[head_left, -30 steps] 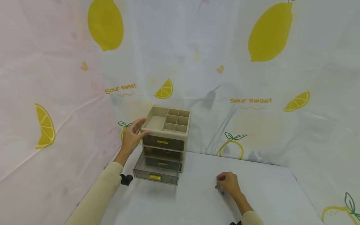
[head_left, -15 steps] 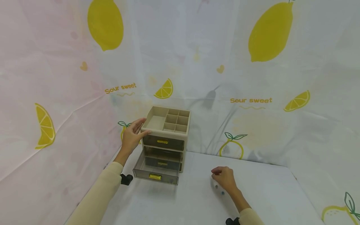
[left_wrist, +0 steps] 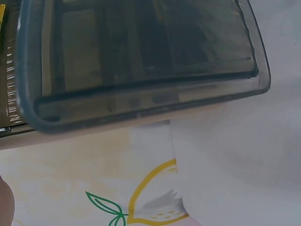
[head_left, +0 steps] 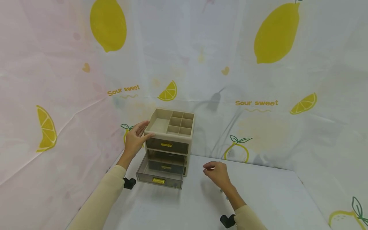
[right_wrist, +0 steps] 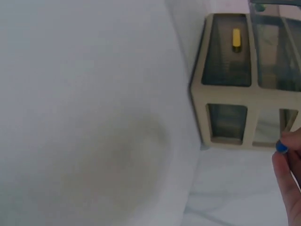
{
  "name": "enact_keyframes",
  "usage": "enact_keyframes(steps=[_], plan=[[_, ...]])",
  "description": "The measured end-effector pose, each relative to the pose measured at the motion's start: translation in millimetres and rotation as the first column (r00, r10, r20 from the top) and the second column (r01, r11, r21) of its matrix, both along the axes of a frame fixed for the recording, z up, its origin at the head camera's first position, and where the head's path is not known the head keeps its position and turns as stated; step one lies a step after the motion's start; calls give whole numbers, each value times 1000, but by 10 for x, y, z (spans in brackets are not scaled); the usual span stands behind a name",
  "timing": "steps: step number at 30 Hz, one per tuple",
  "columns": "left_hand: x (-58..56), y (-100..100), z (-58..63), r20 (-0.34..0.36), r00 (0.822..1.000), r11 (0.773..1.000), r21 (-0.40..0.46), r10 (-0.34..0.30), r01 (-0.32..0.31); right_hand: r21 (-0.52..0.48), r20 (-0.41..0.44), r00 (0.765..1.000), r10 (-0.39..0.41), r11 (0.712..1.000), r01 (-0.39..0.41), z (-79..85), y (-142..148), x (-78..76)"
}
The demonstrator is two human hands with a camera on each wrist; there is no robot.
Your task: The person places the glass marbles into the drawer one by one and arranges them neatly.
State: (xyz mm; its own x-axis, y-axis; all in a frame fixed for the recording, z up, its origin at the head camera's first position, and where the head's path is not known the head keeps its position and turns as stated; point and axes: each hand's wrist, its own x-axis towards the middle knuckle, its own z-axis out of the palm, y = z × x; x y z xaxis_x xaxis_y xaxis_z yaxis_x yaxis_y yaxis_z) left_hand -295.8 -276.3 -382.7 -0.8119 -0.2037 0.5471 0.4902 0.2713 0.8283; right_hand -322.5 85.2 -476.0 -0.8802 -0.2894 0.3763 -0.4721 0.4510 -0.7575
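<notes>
My left hand (head_left: 134, 140) rests on the left top edge of a beige desktop drawer organizer (head_left: 188, 139), thumb at the front and fingers along the side. Its middle smoky clear drawer (head_left: 143, 179) is pulled out; the drawers above and below are in. To the right, above the table, my right hand (head_left: 218, 175) pinches a small round blue ball (right_wrist: 281, 147) between thumb and fingertips. The ball is too small to make out in the head view. Through the open drawer's wall, the right wrist view shows a small green thing (right_wrist: 260, 7).
Two small pieces, one greyish (head_left: 221, 191) and one bluish (head_left: 227, 198), lie on the white table (head_left: 273, 198) by my right wrist. A compartment tray (head_left: 161, 124) tops the organizer. Lemon-printed cloth (head_left: 184, 64) hangs behind.
My right hand has lifted from beside the small pieces and moved left and away from me, towards the open drawer. The left hand stays in place on the organizer.
</notes>
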Motion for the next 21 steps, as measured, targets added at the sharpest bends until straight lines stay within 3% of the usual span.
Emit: enact_keyframes(steps=[12, 21], plan=[[-24, 12, 12, -11, 1000, 1000, 20, -20, 20, -119, -60, 989, 132, 983, -138, 285, -478, 89], [-8, -7, 4, 0, 1000, 1000, -6, -13, 13, -105, -59, 977, 206, 972, -211, 384, -870, 179]])
